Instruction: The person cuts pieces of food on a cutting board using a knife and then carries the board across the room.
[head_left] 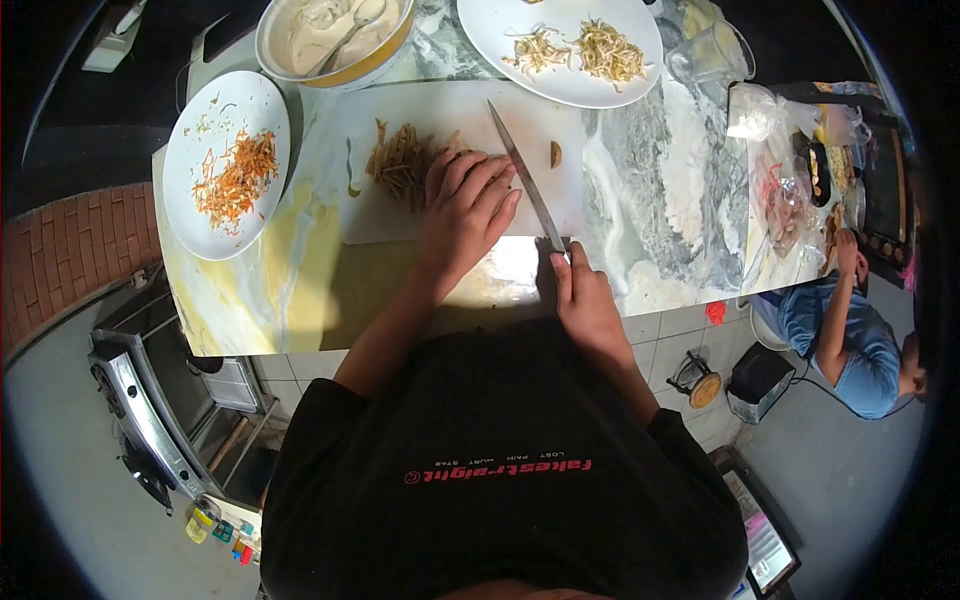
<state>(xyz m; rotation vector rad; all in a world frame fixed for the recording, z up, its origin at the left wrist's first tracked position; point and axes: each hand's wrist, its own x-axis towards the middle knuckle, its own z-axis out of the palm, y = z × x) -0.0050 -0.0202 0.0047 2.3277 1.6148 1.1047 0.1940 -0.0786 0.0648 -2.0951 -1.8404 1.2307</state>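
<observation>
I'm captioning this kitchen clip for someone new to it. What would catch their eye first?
The knife in the right hand, its blade across the white cutting board. Beside it, the left hand presses on brown strips. A plate of orange shreds sits at the left.

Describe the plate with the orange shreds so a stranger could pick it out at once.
Start at the white cutting board on the marble counter, where the left hand presses down brown strips. The plate lies just past the board's left edge. Unlike the other plate, which holds pale strands, it carries orange shreds.
</observation>
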